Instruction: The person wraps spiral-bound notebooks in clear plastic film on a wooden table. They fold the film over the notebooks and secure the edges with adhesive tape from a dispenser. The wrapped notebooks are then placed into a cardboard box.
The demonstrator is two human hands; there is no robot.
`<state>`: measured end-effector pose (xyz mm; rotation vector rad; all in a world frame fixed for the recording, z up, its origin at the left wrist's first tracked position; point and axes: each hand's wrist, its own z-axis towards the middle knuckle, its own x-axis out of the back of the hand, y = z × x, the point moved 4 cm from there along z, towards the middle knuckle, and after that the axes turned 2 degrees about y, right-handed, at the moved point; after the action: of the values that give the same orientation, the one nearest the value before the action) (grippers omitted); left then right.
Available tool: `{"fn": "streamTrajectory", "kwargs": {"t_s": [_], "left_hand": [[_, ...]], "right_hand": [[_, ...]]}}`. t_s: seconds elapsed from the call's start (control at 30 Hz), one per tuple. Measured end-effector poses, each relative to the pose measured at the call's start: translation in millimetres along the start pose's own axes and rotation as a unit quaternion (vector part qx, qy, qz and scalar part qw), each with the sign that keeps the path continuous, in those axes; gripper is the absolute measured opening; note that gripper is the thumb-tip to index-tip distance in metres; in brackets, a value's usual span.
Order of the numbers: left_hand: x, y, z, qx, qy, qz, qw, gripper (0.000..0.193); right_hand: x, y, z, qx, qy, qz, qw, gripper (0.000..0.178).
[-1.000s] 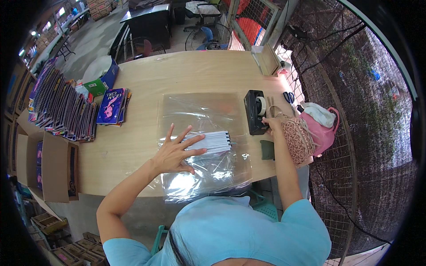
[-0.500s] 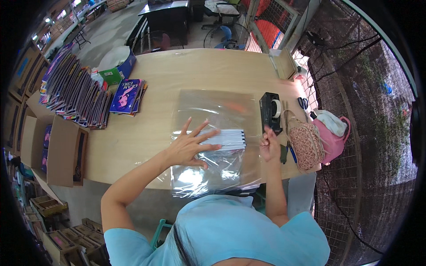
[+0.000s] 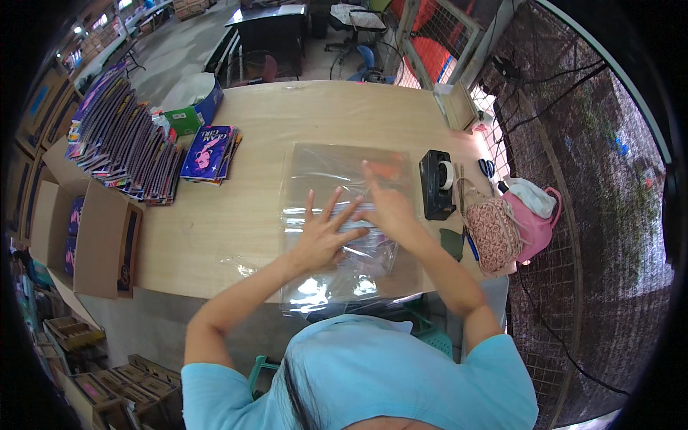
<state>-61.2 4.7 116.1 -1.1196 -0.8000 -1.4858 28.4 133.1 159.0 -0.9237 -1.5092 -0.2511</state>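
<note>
Left hand (image 3: 326, 235): fingers spread, palm down on the clear plastic sheets (image 3: 322, 161). Right hand (image 3: 390, 213): forefinger stretched toward the far side, thumb out to the left; blurred, so whether it grips anything cannot be told. It lies over the right part of the sheets.

Clear plastic sheets: layered, glossy, at the middle of the near half of the table (image 3: 244, 229); lower end lapping past the near table edge.

Right of the sheets, across a narrow strip of tabletop: black tape dispenser (image 3: 432, 188), upright, long side roughly parallel to the sheet edge. Beyond it, toward the right table edge: scissors (image 3: 486, 168), patterned pouch (image 3: 493, 236), pink bag (image 3: 536, 231).

Left of the sheets: a broad stretch of wood-toned tabletop, then a small pile of notebooks (image 3: 206, 155), a long row of notebooks (image 3: 132, 147) and an open carton (image 3: 107, 247) at the left edge.
</note>
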Motion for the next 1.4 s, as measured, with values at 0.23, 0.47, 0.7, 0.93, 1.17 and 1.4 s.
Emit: {"fn": "streamTrajectory", "kwargs": {"t_s": [0.23, 0.47, 0.7, 0.93, 1.17, 1.4], "left_hand": [[23.6, -49.0, 38.6, 0.311, 0.164, -0.565, 0.746, 0.060], [102.9, -65.3, 66.5, 0.244, 0.322, -0.690, 0.601, 0.071], [64.7, -15.7, 3.7, 0.184, 0.170, -0.288, 0.924, 0.038], [129.9, -16.3, 44.3, 0.156, 0.383, -0.471, 0.779, 0.031], [56.1, 1.5, -19.4, 0.268, 0.268, -0.355, 0.855, 0.061], [19.6, 15.0, 11.9, 0.292, 0.115, -0.219, 0.924, 0.040]], "right_hand": [[19.7, 74.1, -77.5, 0.172, 0.185, 0.266, 0.930, 0.048], [19.0, 52.6, -52.9, 0.197, 0.334, 0.519, 0.762, 0.053], [-21.5, 77.4, -70.8, 0.217, 0.225, 0.223, 0.923, 0.045], [-5.6, 36.8, -50.7, 0.282, 0.252, 0.204, 0.903, 0.046], [41.2, 62.5, -65.9, 0.267, 0.319, 0.529, 0.740, 0.037], [-49.8, 94.5, -35.8, 0.140, 0.185, 0.493, 0.839, 0.020]]}}
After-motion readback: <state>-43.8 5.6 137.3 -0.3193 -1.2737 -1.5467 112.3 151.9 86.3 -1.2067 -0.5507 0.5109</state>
